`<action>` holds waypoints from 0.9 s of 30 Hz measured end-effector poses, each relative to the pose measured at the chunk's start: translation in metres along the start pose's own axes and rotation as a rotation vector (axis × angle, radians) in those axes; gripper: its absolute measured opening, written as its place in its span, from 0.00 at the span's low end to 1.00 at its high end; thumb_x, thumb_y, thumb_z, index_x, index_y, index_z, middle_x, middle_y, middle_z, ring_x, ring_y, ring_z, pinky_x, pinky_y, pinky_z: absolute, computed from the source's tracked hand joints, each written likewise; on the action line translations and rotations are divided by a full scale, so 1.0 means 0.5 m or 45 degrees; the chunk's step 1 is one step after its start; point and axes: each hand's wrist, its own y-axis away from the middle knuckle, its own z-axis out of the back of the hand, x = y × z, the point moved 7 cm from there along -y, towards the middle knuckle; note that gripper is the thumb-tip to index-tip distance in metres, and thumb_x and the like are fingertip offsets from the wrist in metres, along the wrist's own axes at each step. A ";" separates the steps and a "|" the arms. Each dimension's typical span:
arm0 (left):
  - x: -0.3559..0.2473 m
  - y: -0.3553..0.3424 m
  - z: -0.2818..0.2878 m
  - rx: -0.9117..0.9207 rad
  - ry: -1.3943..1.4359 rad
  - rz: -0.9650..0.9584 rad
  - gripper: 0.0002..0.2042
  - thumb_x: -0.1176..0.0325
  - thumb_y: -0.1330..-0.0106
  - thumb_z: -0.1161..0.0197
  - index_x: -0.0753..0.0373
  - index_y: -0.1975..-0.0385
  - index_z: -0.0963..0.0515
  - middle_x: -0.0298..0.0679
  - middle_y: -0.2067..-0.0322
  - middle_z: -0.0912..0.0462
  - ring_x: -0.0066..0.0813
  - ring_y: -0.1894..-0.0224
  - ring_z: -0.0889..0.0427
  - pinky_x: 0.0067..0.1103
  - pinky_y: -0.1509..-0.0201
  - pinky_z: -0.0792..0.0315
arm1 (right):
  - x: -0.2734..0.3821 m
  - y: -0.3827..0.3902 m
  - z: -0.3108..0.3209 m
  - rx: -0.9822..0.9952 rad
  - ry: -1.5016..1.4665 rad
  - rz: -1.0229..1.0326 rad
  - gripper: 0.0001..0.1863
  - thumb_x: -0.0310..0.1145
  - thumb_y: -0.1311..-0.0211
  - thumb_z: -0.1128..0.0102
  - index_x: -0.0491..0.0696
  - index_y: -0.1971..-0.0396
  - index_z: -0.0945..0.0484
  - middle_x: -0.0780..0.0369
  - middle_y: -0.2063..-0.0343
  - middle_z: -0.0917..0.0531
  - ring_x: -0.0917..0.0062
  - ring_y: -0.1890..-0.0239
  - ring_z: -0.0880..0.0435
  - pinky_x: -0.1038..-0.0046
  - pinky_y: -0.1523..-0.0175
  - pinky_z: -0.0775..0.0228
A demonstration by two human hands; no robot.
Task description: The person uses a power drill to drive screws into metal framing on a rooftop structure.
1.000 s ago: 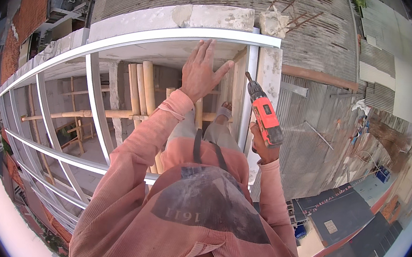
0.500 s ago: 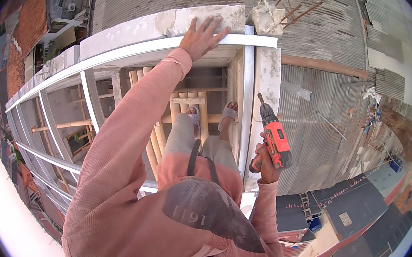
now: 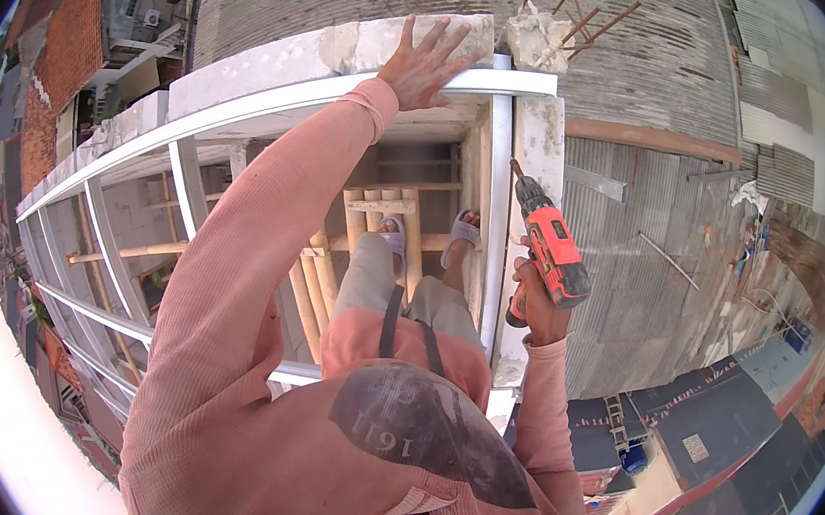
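Observation:
With fingers spread, my left hand (image 3: 425,66) lies over the far white metal profile (image 3: 278,106) and the top of the pale block wall (image 3: 251,73). Wrapped round the handle of a red and black cordless drill (image 3: 556,253) is my right hand (image 3: 540,306). The drill's bit points up and slightly left, close to the concrete ledge (image 3: 541,150) on my right. Another metal profile (image 3: 496,196) runs along that ledge and meets the far one at the corner. I cannot tell whether the bit touches anything.
My sandalled feet stand by bamboo poles (image 3: 375,203) inside the frame, above a deep opening. Metal crosspieces (image 3: 115,246) span the left side. Rusty rebar (image 3: 597,31) sticks out of a broken concrete post (image 3: 536,37) at the far corner. Corrugated roofs (image 3: 631,281) lie below on the right.
My left hand has shifted slightly right and farther out along the profile. The drill stays in my right hand, its bit a little higher and more to the left. The view has shifted slightly.

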 end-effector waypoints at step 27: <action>0.019 0.021 -0.025 -0.170 0.174 0.271 0.23 0.61 0.38 0.32 0.52 0.41 0.26 0.44 0.27 0.38 0.53 0.28 0.37 0.57 0.23 0.48 | 0.039 -0.098 -0.054 -0.068 -0.116 -0.118 0.06 0.29 0.35 0.35 0.45 0.70 0.21 0.70 0.86 0.26 0.86 0.86 0.29 0.77 0.80 0.39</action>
